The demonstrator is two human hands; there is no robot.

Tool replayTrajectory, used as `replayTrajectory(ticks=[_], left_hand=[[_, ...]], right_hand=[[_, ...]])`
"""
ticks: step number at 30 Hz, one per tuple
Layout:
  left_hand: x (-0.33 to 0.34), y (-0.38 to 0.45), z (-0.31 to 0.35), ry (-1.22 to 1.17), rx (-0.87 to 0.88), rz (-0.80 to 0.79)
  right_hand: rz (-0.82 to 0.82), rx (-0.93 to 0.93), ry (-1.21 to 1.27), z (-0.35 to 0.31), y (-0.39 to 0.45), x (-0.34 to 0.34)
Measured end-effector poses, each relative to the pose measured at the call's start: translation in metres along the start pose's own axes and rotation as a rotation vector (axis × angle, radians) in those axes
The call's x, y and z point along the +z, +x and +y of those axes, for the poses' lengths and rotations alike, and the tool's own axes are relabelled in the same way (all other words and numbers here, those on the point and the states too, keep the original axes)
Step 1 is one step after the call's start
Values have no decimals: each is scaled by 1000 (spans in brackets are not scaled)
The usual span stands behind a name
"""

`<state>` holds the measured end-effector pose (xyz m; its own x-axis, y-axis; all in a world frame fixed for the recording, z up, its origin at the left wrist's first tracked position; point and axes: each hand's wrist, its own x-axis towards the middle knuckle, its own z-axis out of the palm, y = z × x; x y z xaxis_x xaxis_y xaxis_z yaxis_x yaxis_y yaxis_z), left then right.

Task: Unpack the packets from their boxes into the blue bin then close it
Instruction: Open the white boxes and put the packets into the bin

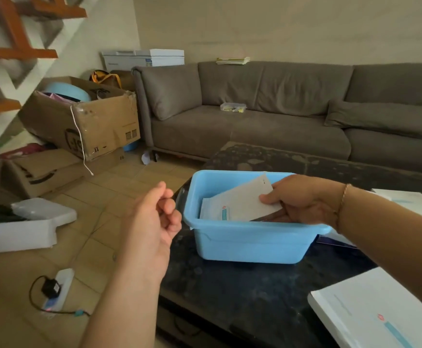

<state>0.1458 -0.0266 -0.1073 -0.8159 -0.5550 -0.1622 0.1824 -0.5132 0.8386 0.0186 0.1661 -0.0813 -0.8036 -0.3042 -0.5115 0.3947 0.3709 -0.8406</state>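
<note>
Head view, right hand (303, 202) fingers pinching white packet (242, 200) tilted lengthwise into blue bin (250, 243), left hand (154, 217) loosely curled, empty.

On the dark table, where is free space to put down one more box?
Bare table top lies between the blue bin and the white box at the near right. Behind the bin, toward the sofa, it is also free. The right edge is crowded.

A home living room: a long grey sofa (280, 109) with cushions runs along the wall, a dark low counter (255, 285) before it on a tiled floor (92, 209). Cardboard boxes (84, 116) pile beneath what seems a wooden staircase (11, 51).
</note>
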Motion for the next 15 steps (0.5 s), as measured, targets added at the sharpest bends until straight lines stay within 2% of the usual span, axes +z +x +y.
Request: replayTrajectory(ticks=[7,10,12,15], left_hand=[[5,3,-4,-29,-11,1],[5,5,-6,6,13,24],[4,6,-8,135,105,75],[4,6,-15,582,294,113]], right_hand=[[-22,39,-262,-2,5,3],[59,-34,-658,-6,1,-6],[94,-44,-820,-9,-1,-12],[75,-18,-856,-11,2,-14]])
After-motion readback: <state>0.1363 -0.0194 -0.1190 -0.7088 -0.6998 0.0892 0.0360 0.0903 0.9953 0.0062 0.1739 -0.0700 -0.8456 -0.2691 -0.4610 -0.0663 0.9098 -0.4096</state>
